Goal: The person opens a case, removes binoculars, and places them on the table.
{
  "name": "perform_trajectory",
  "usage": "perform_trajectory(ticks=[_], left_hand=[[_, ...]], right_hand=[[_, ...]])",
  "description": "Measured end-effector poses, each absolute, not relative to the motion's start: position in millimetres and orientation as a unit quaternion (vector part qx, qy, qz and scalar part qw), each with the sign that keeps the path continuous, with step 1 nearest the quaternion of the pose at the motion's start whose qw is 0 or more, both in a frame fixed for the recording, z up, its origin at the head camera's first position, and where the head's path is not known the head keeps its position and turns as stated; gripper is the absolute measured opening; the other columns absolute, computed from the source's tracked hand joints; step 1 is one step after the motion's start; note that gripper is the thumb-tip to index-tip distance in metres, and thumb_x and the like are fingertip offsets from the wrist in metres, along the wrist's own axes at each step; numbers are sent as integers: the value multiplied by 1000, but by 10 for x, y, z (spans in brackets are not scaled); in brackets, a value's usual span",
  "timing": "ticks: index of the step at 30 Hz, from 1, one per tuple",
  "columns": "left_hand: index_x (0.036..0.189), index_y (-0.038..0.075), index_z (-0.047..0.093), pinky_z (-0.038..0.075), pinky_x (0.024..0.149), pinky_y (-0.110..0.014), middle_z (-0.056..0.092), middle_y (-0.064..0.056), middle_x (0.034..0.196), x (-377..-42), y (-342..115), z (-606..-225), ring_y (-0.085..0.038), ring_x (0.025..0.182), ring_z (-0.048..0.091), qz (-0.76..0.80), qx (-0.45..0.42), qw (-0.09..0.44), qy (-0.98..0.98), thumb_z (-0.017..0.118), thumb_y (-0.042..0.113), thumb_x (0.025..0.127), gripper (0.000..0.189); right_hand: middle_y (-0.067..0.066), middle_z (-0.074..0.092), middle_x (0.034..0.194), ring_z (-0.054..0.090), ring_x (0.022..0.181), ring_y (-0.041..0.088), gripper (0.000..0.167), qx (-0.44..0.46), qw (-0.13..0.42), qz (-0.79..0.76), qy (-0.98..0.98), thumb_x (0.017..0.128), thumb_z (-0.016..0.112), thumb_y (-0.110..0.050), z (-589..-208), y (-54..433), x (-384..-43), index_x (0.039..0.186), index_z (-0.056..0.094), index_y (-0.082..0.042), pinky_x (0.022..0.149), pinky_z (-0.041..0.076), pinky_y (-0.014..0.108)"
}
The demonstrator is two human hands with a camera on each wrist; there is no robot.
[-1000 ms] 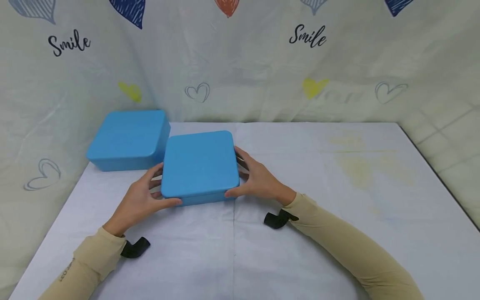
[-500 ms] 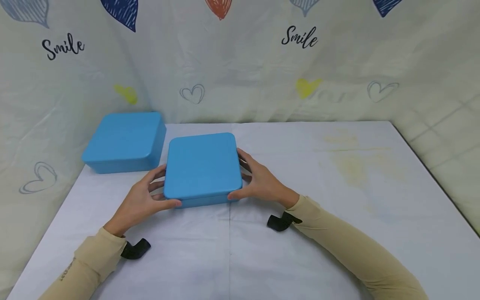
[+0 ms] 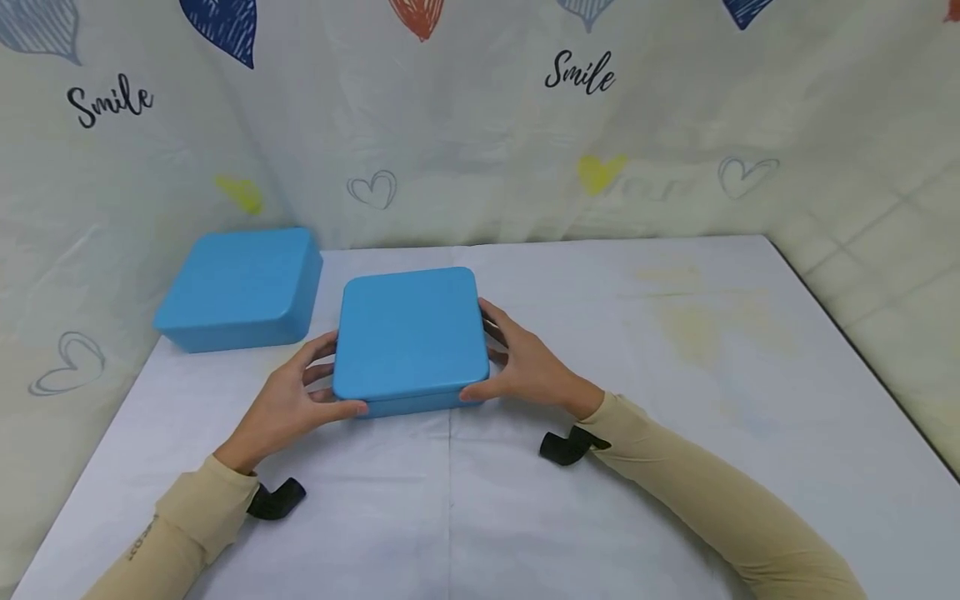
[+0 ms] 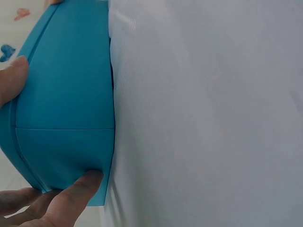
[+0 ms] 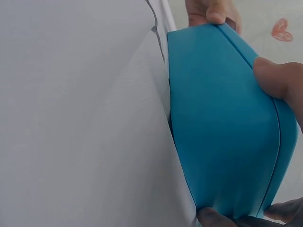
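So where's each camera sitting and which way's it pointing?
Head: worn on the head, facing forward and down at the front box, rear box and white table; left hand, right hand and both sleeves show.
Left wrist: on that wrist, facing the front box's side; left hand shows partly, with a sliver of the right hand.
Right wrist: on that wrist, facing the front box's side; right hand shows partly, left hand beyond.
Shared: both wrist views show the front box and white table.

The blue lidded box [image 3: 411,333], rounded at its 4 top corners, lies closed, lid up, on the white tablecloth [image 3: 390,517].
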State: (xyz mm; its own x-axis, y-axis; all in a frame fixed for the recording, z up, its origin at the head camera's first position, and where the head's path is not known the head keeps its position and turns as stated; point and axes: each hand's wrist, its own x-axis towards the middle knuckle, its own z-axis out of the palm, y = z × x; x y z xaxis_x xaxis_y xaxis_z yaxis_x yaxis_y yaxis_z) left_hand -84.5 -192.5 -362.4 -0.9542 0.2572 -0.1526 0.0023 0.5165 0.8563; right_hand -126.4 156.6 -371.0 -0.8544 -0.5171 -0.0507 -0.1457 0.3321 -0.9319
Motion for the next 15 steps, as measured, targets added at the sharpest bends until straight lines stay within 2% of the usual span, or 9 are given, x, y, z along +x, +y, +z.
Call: perform_trajectory(ticks=[15], left_hand=[[165,17,20,57,103,-44,33,-12,167,-860,-1734,-3620,-42,145,50,496,89,135,853,92,33,78,114]], right_hand=[[-8,13,175,22,163,21,128,-200,160,-530,809,74,94,-31,-3700,1769,-1188,167,5,-26,124,39,44]])
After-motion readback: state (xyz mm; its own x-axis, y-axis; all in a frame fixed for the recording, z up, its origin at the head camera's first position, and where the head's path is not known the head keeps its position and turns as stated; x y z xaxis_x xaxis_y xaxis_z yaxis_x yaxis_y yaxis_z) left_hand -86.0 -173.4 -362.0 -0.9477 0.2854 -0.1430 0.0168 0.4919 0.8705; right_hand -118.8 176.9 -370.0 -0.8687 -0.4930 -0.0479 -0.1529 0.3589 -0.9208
